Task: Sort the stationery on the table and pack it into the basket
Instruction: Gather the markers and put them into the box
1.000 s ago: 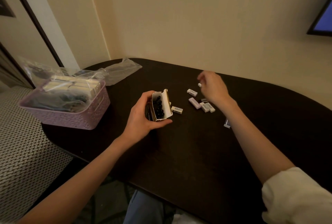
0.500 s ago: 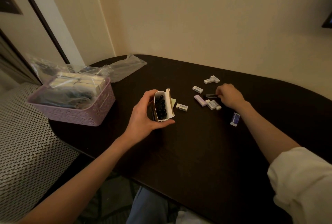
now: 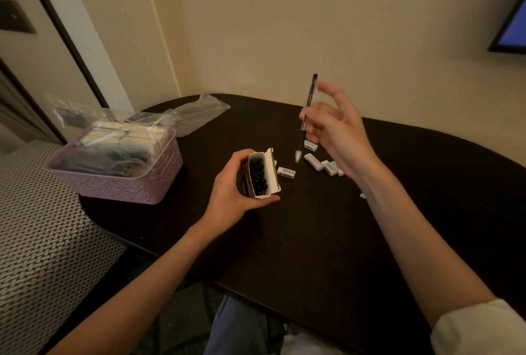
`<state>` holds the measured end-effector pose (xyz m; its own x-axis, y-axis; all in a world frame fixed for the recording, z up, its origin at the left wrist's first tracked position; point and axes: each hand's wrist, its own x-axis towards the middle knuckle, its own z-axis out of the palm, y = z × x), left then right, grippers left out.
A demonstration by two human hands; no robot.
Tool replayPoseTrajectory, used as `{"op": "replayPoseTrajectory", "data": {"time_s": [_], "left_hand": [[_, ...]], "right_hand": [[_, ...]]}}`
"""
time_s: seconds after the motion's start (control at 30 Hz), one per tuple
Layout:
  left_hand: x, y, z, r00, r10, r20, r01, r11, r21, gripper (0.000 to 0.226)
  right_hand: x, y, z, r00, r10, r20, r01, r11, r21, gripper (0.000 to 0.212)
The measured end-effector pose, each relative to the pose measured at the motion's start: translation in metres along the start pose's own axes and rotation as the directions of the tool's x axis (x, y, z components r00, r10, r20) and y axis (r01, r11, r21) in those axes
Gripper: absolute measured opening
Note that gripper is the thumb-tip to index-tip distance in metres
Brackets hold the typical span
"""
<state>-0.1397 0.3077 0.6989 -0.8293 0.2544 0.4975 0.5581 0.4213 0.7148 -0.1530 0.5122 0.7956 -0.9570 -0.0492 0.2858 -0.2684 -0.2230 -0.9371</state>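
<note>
- On the counter's (image 3: pixel 313 240) left edge sits the basket (image 3: pixel 159 181), already holding boxes.
- Left hand (image 3: pixel 230 192) grasps an open box (image 3: pixel 262 173) of pens.
- Erasers (image 3: pixel 286 172) lie scattered just beyond.
- Right hand (image 3: pixel 338 132), raised above them, pinches a pen (image 3: pixel 307 109), nearly upright.

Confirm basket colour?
Pale purple basket with a perforated wall; shows in the head view, the only one.

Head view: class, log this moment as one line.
left hand: holds open pen box | right hand: pinches pen aloft | erasers: on table
</note>
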Motion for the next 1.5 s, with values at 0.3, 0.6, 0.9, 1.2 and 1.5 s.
{"op": "replayPoseTrajectory", "data": {"time_s": [0.3, 0.6, 0.9, 1.2, 1.5], "left_hand": [[-0.008, 0.011, -0.004, 1.000, -0.023, -0.002, 0.023, 0.997, -0.070, 0.079], [-0.009, 0.013, -0.002, 0.999, -0.031, 0.012, 0.032, 0.994, -0.104, 0.079], [-0.007, 0.010, 0.000, 0.999, -0.049, 0.018, 0.051, 0.991, -0.121, 0.080], [-0.004, 0.009, 0.000, 0.998, -0.062, 0.028, 0.065, 0.987, -0.146, 0.077], [-0.003, 0.010, 0.002, 0.997, -0.061, 0.038, 0.066, 0.987, -0.149, 0.080]], "right_hand": [[-0.029, -0.015, 0.037, 0.925, -0.367, 0.096, 0.380, 0.890, -0.252, 0.066], [-0.027, 0.004, 0.046, 0.900, -0.369, 0.230, 0.434, 0.791, -0.430, 0.061], [-0.020, 0.024, 0.044, 0.878, -0.322, 0.356, 0.479, 0.630, -0.611, 0.057], [-0.014, 0.021, 0.039, 0.895, -0.249, 0.369, 0.440, 0.367, -0.820, 0.032], [-0.015, 0.017, 0.042, 0.899, -0.175, 0.401, 0.437, 0.404, -0.803, 0.014]]}}
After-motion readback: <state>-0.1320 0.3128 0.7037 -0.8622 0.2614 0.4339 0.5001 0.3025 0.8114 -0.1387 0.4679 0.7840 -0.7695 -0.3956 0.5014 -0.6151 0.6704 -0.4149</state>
